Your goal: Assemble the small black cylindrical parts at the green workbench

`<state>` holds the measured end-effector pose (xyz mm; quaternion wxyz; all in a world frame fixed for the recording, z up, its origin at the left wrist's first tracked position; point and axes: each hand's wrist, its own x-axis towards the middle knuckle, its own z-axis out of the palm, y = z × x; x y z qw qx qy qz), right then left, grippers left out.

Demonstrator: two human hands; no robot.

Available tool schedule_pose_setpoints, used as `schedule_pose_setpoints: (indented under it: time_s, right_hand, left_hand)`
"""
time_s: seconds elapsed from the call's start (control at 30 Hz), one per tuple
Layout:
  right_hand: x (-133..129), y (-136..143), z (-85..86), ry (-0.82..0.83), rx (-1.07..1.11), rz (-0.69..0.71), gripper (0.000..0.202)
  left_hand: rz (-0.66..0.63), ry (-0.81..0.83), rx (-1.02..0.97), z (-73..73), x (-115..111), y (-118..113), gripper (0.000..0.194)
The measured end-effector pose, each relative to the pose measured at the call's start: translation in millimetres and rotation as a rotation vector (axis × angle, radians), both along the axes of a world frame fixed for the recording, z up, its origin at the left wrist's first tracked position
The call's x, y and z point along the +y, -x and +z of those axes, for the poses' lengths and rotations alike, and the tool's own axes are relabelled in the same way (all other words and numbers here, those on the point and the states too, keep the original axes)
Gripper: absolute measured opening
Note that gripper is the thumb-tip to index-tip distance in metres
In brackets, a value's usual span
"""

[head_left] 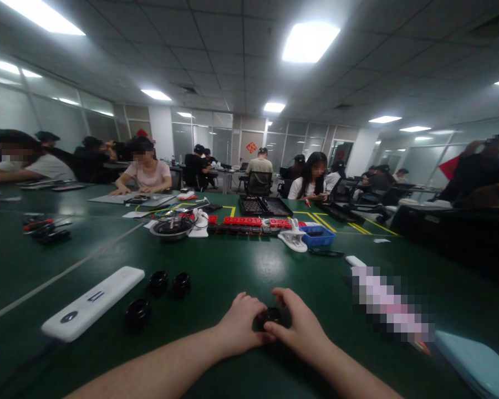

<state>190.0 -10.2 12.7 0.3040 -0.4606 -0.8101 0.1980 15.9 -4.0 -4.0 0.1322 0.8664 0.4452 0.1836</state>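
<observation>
A black, round, ring-like part (272, 315) sits between my two hands, low over the green table (266, 271). My left hand (242, 321) is curled against its left side. From the right, my right hand (300, 320) closes round it, its thumb across the near edge and the index finger arched above. The part's underside is hidden, so I cannot tell if it touches the table. Similar black round parts stand apart to the left: one nearer (137, 315), one behind it (158, 282) and one beside that (181, 284).
A white power strip (93, 303) lies left. On the right are a blurred pinkish item (391, 305) and a light-blue case (474, 363). Further back stand a round tray (171, 228), red blocks (243, 221), a white clamp (293, 238) and a blue bin (318, 236). Several people sit beyond.
</observation>
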Motion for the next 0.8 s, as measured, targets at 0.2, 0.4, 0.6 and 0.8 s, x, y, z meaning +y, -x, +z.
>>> schedule_pose_setpoints:
  time_s: [0.2, 0.4, 0.6, 0.8]
  right_hand:
    - [-3, 0, 5.0, 0.031, -0.025, 0.102, 0.036]
    - [-6, 1, 10.6, -0.002, 0.007, 0.063, 0.051]
    - [-1, 4, -5.3, 0.028, -0.009, 0.011, 0.061]
    - [-4, 0, -3.0, 0.016, -0.002, 0.104, 0.056]
  left_hand:
    - [-0.002, -0.011, 0.009, 2.1, -1, -1, 0.024]
    - [-0.006, -0.009, 0.022, 0.5, -1, 1, 0.028]
    - [0.017, -0.011, 0.023, 1.8, -3, -2, 0.022]
    - [0.016, 0.012, 0.02, 2.3, -1, -2, 0.023]
